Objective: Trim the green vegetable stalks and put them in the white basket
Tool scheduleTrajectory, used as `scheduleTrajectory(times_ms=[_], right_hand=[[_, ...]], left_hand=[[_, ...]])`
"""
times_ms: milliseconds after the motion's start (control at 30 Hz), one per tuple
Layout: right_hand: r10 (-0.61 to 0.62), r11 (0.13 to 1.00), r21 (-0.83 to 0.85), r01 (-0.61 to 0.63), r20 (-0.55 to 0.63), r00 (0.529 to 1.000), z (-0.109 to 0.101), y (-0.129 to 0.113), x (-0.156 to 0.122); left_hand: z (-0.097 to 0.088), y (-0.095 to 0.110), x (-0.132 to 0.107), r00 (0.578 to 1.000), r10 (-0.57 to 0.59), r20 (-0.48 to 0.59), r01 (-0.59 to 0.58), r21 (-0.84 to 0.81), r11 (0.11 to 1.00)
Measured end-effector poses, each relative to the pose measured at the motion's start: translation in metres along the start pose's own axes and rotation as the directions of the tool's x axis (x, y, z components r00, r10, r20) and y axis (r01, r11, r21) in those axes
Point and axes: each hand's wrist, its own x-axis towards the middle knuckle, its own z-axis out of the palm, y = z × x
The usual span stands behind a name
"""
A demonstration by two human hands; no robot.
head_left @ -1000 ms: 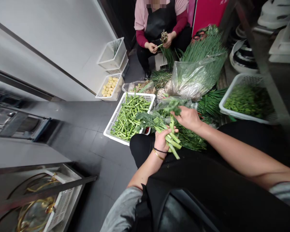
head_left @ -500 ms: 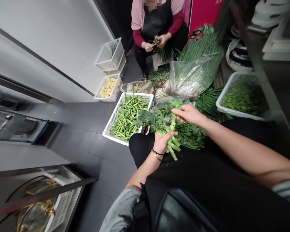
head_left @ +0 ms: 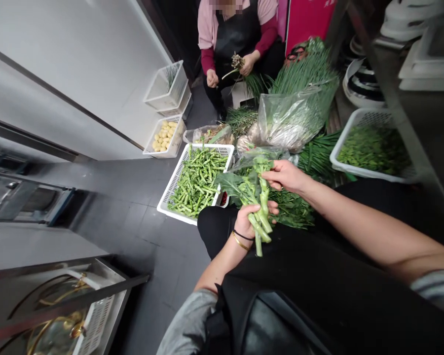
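Observation:
My left hand (head_left: 247, 221) is closed around several thick-stemmed leafy green stalks (head_left: 261, 217), which look like Chinese broccoli, above my left knee. Their cut ends point down toward my lap. With thumb and fingers, my right hand (head_left: 286, 176) pinches the upper part of one stalk near its leafy top. Beyond my left knee, a white perforated basket (head_left: 171, 182) holds a heap of cut green stem pieces (head_left: 198, 180). Loose dark leafy greens (head_left: 292, 207) lie under and behind my hands, partly hidden by them.
Opposite me a seated person (head_left: 239, 34) handles long thin green stalks. A plastic bag (head_left: 281, 118) of long green stalks stands between us. At right is a white basket (head_left: 342, 158) of greens; at back left, a crate (head_left: 173, 148) of yellowish potatoes, beside stacked crates (head_left: 159, 101).
The stalks in my left hand have turned more upright, and my left fingers have loosened slightly. My right hand stays at the stalk's top. The other person's hands have moved apart.

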Motion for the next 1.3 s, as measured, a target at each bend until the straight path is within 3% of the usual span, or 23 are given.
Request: scheduleTrajectory(times_ms=[67,133,200,267,333,400,467,533,600,700,767,867,900,967,1033,1100,1200,1300], right_hand=[[-0.157,0.915,-0.395,0.080,-0.167,0.973,0.007,0.000,-0.003],[-0.326,0.706,-0.698,0.120,-0.170,0.930,0.015,0.008,-0.018],[-0.366,0.543,-0.813,0.212,-0.002,0.931,0.018,0.020,-0.040],[-0.243,0.487,-0.810,0.327,0.234,0.941,0.013,0.033,-0.061],[-0.036,0.492,-0.813,0.313,0.340,0.940,0.001,0.039,-0.071],[0.099,0.523,-0.839,0.147,0.232,0.968,-0.013,0.035,-0.065],[0.118,0.641,-0.766,-0.039,0.047,0.992,-0.022,0.022,-0.047],[0.127,0.803,-0.578,-0.145,-0.072,0.989,-0.022,0.007,-0.024],[0.153,0.915,-0.361,-0.177,-0.095,0.984,-0.014,-0.002,-0.006],[0.102,0.994,-0.042,-0.103,-0.039,0.994,0.007,0.004,0.001],[0.055,0.997,0.048,-0.057,0.045,0.997,0.018,0.015,-0.008],[0.082,0.992,-0.108,-0.062,0.198,0.977,0.019,0.023,-0.026],[0.094,0.981,-0.184,-0.057,0.199,0.976,0.016,0.021,-0.030],[0.060,0.947,-0.321,-0.032,0.079,0.995,0.006,0.011,-0.031],[-0.001,0.896,-0.441,-0.053,-0.121,0.993,-0.003,-0.001,-0.026],[-0.007,0.860,-0.498,-0.112,-0.231,0.973,-0.006,-0.007,-0.018],[0.040,0.879,-0.462,-0.115,-0.168,0.985,0.001,-0.002,-0.011],[-0.067,0.828,-0.558,-0.057,-0.199,0.978,0.014,0.014,-0.011]], left_hand=[[0.003,-0.002,0.001,0.975,0.159,-0.156,-0.159,0.013,0.987],[0.003,-0.002,0.001,0.949,0.199,-0.243,-0.203,0.009,0.979],[0.001,0.001,0.000,0.953,0.182,-0.245,-0.192,-0.020,0.981],[-0.001,0.006,-0.002,0.945,0.225,-0.238,-0.241,-0.039,0.970],[-0.001,0.010,-0.003,0.923,0.297,-0.245,-0.307,-0.004,0.952],[0.002,0.009,-0.003,0.874,0.405,-0.270,-0.385,0.125,0.914],[0.006,0.004,-0.001,0.793,0.535,-0.292,-0.447,0.317,0.836],[0.010,-0.003,0.000,0.714,0.636,-0.294,-0.474,0.465,0.748],[0.012,-0.007,0.001,0.686,0.667,-0.290,-0.474,0.518,0.712],[0.010,-0.008,0.000,0.697,0.652,-0.300,-0.466,0.502,0.729],[0.007,-0.006,-0.001,0.709,0.638,-0.300,-0.462,0.486,0.742],[0.004,-0.003,-0.002,0.718,0.641,-0.272,-0.466,0.496,0.732],[0.004,-0.003,-0.001,0.707,0.655,-0.268,-0.471,0.513,0.718],[0.004,-0.004,0.000,0.674,0.691,-0.259,-0.478,0.561,0.676],[0.006,-0.006,0.001,0.647,0.726,-0.233,-0.477,0.619,0.624],[0.007,-0.008,0.003,0.657,0.726,-0.203,-0.463,0.651,0.602],[0.010,-0.011,0.004,0.691,0.681,-0.245,-0.450,0.591,0.669],[0.012,-0.016,0.005,0.754,0.575,-0.318,-0.429,0.425,0.797]])
